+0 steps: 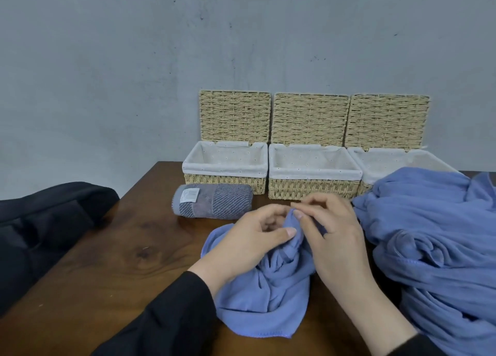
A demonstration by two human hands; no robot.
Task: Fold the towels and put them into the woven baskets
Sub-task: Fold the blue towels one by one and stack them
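So the bench point(112, 248) has three woven baskets lined up along the back by the wall, lids tipped up behind them: left basket point(225, 168), middle basket point(314, 173), right basket point(381, 165). A rolled towel point(212, 201) lies just in front of the left basket. Nearer the person, about center, sits a bunched towel point(268, 296) with both hands on it, left hand point(249, 245) and right hand point(330, 235) meeting at its top. A heap of towels point(434, 243) fills the right side, overlapping the right basket's front. Some bag-like thing point(40, 229) sits off the bench's left edge.
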